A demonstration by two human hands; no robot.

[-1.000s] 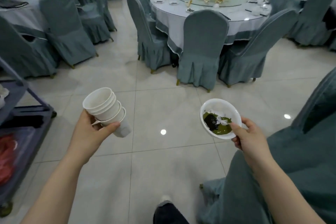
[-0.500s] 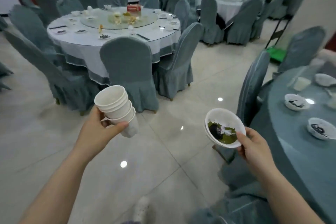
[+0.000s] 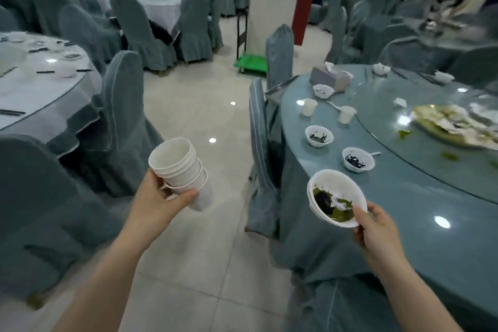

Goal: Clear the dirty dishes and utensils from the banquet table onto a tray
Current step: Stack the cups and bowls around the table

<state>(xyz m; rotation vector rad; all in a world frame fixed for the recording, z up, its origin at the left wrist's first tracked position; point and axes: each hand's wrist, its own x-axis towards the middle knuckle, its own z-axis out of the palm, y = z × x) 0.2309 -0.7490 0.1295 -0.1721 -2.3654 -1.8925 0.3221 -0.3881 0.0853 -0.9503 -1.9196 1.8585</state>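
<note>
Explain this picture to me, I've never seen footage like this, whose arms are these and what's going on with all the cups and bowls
This is one view from a camera worn on a person's head, looking forward and down, so the arms are the wearer's own. No machine is involved. The left hand grips a stack of white paper cups. The right hand holds a white bowl with dark and green leftovers by its rim. To the right is a round banquet table in teal cloth, with two more dirty bowls, two single cups, a tissue box and a platter of scraps. Covered chairs stand around.
</note>
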